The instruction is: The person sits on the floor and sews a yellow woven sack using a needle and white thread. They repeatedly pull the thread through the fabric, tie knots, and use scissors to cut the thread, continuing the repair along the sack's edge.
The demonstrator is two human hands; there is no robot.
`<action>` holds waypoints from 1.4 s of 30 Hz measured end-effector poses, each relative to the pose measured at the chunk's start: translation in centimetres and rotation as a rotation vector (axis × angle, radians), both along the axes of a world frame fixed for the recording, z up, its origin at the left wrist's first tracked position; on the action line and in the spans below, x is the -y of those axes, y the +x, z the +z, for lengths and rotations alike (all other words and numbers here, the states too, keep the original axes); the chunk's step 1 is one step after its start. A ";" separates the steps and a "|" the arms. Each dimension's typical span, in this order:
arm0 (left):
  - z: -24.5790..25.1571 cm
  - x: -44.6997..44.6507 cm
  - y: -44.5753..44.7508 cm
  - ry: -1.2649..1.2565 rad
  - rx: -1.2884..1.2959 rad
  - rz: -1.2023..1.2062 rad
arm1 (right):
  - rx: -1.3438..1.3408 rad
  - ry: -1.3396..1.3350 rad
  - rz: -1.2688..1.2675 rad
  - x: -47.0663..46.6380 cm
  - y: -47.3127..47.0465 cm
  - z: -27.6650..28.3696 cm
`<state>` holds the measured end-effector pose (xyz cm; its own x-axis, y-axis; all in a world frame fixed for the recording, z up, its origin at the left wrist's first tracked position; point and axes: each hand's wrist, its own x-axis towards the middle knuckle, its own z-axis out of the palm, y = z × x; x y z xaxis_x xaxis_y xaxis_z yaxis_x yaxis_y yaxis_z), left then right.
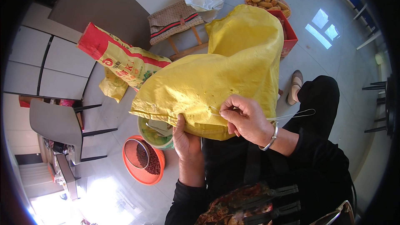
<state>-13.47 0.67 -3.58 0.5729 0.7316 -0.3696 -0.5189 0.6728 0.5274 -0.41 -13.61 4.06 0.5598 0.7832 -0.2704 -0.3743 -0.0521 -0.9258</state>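
A large yellow woven plastic sack [200, 81] spreads over my lap, with several small holes or frayed spots near its lower middle. My left hand [187, 142] grips its folded, stitched edge, thumb on top and the fingers hidden behind. Over the sack's surface, my right hand [242, 115] pinches a thin white thread [292, 116] between thumb and forefinger. One end runs to the fabric, and a doubled loop trails to the right above my knee. Whether a needle is in the pinch cannot be seen. A metal bangle [270, 137] circles my right wrist.
Left of my lap stand an orange basket [147, 179] with dark red beans and a sieve, and a green tub [167, 145]. Beyond are a printed sack [125, 57], a wooden stool [189, 50], corn cobs [265, 0] and a red box [289, 39]. A grey chair [56, 122] stands far left.
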 end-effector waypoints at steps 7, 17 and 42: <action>0.2 0.2 0.0 0.008 -0.014 0.010 | -0.004 -0.005 0.003 0.3 -0.1 -0.4; -0.1 0.1 -0.1 0.017 -0.023 0.006 | -0.022 0.028 -0.042 -0.1 -0.4 -0.6; 0.9 1.3 0.2 0.140 -0.075 -0.052 | 0.516 0.136 -0.158 -3.8 -0.6 0.1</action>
